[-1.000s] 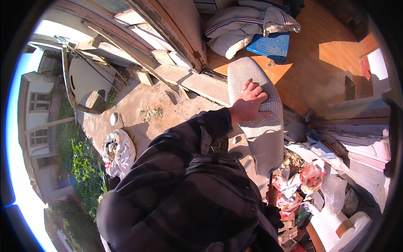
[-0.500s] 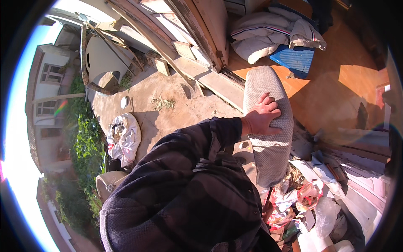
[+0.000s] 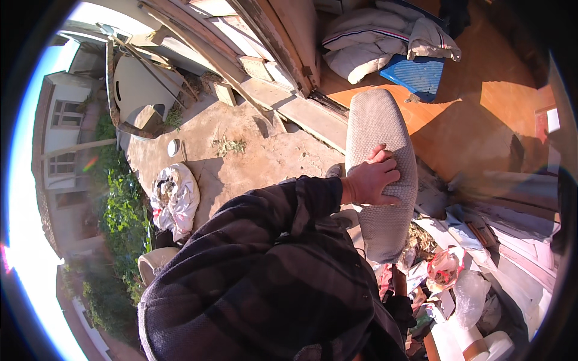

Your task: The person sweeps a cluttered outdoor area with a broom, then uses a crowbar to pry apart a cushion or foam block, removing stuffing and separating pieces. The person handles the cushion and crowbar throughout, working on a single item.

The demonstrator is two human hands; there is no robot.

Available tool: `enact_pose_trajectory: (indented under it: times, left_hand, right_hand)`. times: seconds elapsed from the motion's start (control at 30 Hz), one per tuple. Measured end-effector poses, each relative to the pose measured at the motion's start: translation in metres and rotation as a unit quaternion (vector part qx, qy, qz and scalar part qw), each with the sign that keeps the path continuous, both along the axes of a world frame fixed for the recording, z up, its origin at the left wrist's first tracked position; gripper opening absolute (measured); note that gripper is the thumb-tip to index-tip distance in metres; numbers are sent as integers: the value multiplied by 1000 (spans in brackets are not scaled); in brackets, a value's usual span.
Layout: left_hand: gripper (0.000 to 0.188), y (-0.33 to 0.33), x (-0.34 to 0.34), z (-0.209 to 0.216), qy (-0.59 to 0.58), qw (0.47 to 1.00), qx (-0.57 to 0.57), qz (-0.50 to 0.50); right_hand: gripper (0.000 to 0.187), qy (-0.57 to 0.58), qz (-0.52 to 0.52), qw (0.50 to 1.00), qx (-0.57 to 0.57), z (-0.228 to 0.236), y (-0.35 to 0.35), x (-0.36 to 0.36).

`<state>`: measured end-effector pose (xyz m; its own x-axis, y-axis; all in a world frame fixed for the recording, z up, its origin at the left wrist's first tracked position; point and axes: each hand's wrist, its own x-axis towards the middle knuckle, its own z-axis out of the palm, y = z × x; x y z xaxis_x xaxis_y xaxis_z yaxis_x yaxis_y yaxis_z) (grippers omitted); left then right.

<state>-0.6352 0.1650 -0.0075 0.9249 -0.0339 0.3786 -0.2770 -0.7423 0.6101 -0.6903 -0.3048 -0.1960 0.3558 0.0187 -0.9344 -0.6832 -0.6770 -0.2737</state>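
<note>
A long, rounded padded cushion (image 3: 381, 129) in beige-grey textured fabric stretches from the doorway toward the heaped clutter. Across its upper face rests my left hand (image 3: 370, 182), reaching in from the left in a dark sleeve. The fingers are slightly bent and apart, and the thumb is spread toward me. Beside the cushion's near end, a dark sleeve-like shape (image 3: 400, 310) shows in shadow. My right hand cannot be made out there.
Beyond the doorway, a white padded garment (image 3: 367, 45) and a blue ridged panel (image 3: 415, 75) lie on the orange floor (image 3: 500, 102). At the near right are piled plastic bags (image 3: 469, 301). A stuffed white sack (image 3: 174, 201) and a round white lid (image 3: 173, 148) sit on the concrete at left.
My left hand has slid slightly down along the cushion, its fingers a little more bent. The dark sleeve-like shape now shows more clearly beside the near end. The whole view has shifted slightly.
</note>
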Motion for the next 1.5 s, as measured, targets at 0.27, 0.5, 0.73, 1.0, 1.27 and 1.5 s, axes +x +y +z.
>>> enact_pose_trajectory:
  times: [0.27,0.5,0.73,1.0,1.27,1.5]
  left_hand:
    - [57,16,7,2,-18,999,31,40]
    - [61,44,21,-2,-30,994,97,50]
    - [54,53,27,-2,5,994,105,24]
    - [54,71,38,-11,7,995,99,21]
    - [57,83,38,-12,60,995,76,21]
    - [57,81,35,-17,49,996,78,-11]
  right_hand:
    - [39,-90,85,991,-43,3,-52,-38]
    - [39,-259,104,959,-45,-34,-8,-93]
    - [39,-318,56,944,-64,-31,52,-72]
    - [44,-260,17,961,-87,-6,70,-81]
    - [40,-189,-130,973,-38,-15,87,-111]
    - [30,-327,114,937,-47,-88,105,-5]
